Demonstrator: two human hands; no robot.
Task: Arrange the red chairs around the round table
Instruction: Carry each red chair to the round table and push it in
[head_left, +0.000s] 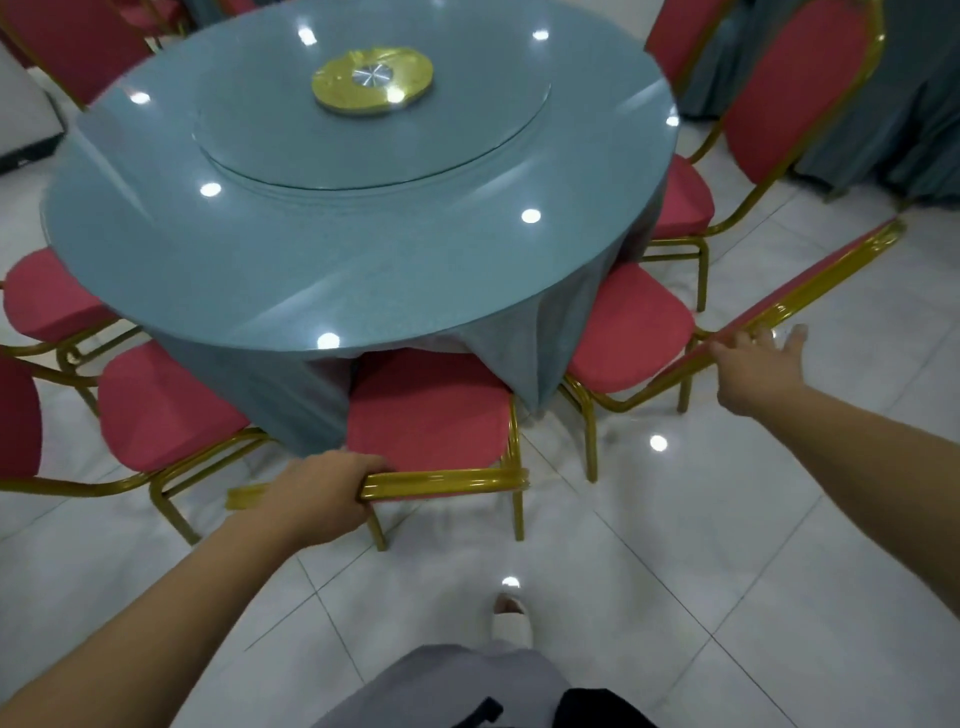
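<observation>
**Fig. 1.** 2 red chairs being set at the round table (337, 249).

The centre chair (426, 410) sits at lower centre, its seat front tucked under the hanging tablecloth (519, 358). The left hand (322, 488) has its fingers wrapped round the left end of the gold back rail (447, 480). The right chair (628, 327), at centre right, is angled toward the table. The right hand (758, 364) lies on its back rail (810, 291) with fingers spread wide; motion blur hides whether they bear down.

*Hazards.*
- An off-centre, 1-handed push would likely swing the centre chair into the right chair's near leg (589, 441), which stands just beside it.
- A seat driven further in could snag the cloth and drag it, disturbing the glass turntable (363, 156).
- The legs may skid on the glossy floor (675, 545).

*Clearance.*
- Seats crowd the table's lower edge, including the neighbouring chair (161, 410) at lower left.
- Open tiles fill the lower frame around the person's foot (511, 618).
</observation>
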